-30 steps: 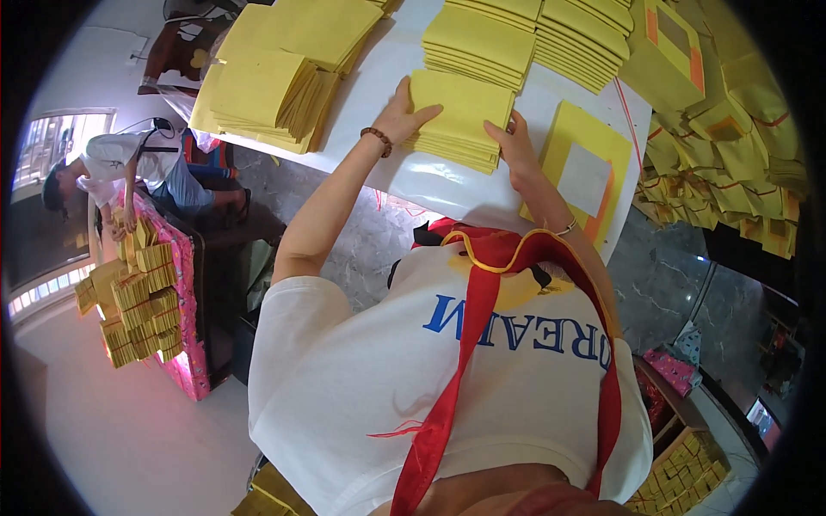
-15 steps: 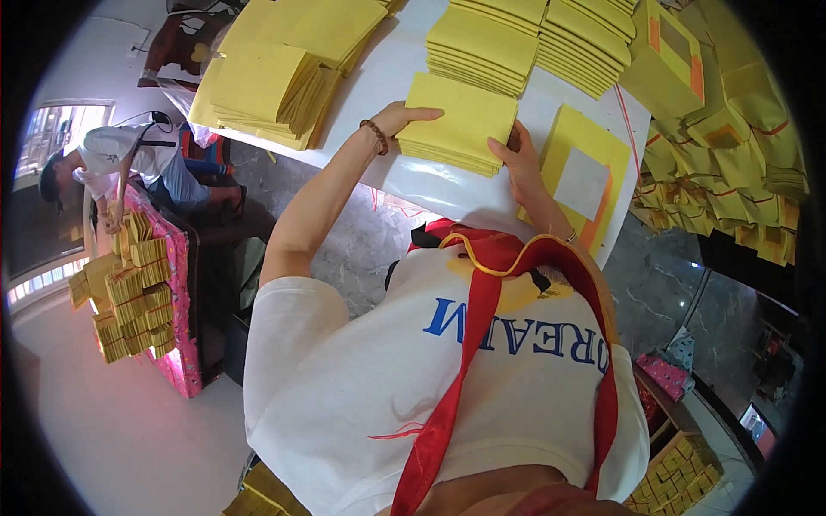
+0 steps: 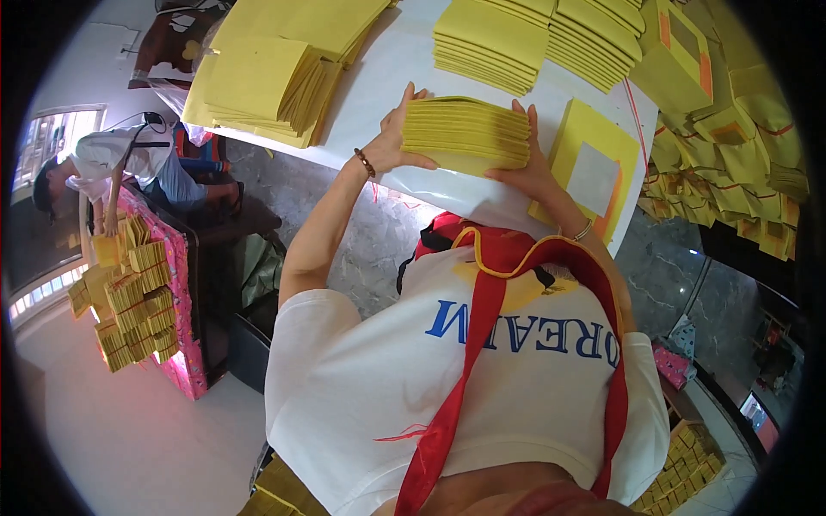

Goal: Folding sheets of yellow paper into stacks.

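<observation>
Between my two hands a stack of folded yellow paper [image 3: 465,133] stands tilted up, its layered edges facing me, above the table's near edge. My left hand [image 3: 394,142], a beaded bracelet at its wrist, grips the left end with the thumb along the lower front. On the right end, my right hand [image 3: 527,163] clasps the stack with its thumb at the lower corner and fingers behind. Just right of that hand lies a flat yellow paper piece [image 3: 575,142] with a pale panel and an orange strip. Beyond the held stack sits another layered yellow paper stack [image 3: 490,43].
More yellow paper piles [image 3: 258,82] lie at the table's left. Yellow box-shaped bundles [image 3: 680,64] and tied packets [image 3: 731,172] crowd the right. Off to the left, another person [image 3: 129,159] reaches over bundles [image 3: 129,297] on a pink-covered table [image 3: 183,318].
My hands have tipped the yellow paper stack up, so its layered edges now face me instead of its flat top. My left hand has moved from on top to the left end.
</observation>
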The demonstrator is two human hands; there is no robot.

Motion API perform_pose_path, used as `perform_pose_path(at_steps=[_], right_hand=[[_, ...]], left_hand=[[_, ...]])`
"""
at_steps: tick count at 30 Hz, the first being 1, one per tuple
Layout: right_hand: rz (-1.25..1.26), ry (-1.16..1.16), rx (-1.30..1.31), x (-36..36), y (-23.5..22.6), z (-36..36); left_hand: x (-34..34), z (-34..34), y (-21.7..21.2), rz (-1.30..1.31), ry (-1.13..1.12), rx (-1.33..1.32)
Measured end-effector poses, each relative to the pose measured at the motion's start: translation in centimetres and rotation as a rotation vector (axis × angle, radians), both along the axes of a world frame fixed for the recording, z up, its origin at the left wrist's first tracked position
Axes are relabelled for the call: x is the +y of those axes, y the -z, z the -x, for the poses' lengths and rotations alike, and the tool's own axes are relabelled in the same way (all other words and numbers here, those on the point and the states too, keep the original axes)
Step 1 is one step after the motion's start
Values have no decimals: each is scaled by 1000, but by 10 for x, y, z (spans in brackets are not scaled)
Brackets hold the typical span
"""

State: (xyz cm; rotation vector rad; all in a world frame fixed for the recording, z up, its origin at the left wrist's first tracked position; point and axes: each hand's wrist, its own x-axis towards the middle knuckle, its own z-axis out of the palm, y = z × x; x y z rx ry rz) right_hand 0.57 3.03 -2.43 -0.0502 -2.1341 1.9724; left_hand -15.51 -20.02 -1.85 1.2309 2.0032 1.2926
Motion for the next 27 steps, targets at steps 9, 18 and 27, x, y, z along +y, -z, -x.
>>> perform_pose_path(at_steps=[9,18,27], right_hand=[[-29,-50,-78,1,-7,-3],[129,-22,-91,7,-14,8],[482,166,-197,-5,-38,21]], left_hand=[[2,8,9,158,47,246],[9,24,27,270,26,274],[11,24,28,219,12,219]])
